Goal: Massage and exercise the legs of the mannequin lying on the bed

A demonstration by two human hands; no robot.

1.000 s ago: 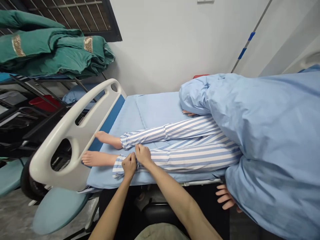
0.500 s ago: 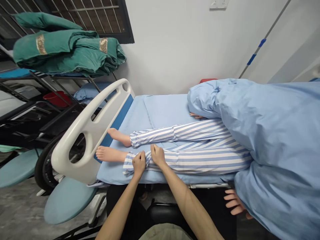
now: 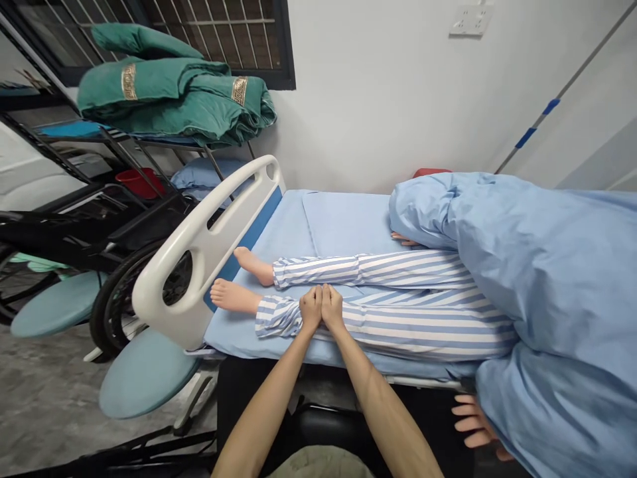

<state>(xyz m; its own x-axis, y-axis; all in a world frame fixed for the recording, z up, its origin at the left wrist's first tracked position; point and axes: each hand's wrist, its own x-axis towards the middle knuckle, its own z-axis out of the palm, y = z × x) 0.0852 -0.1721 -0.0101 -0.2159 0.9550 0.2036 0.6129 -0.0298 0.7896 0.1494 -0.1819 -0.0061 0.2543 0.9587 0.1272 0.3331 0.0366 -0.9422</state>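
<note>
On the bed lies a manikin in blue-and-white striped trousers, with two bare feet toward the footboard. My left hand and my right hand are closed in fists, side by side and touching, over the near lower leg. Both appear to grip the trouser cloth, which is wrinkled beside my left hand; the fingertips are hidden. A light blue quilt covers the upper body, and the manikin's hand sticks out below it at the near bed edge.
A white footboard with a blue panel closes the bed's left end. Beyond it stand a wheelchair, a round blue-grey seat and a folded green quilt on a rack. A wall runs behind the bed.
My left hand has moved right along the trouser leg and now meets my right hand. The view has shifted left, so the bed appears farther right.
</note>
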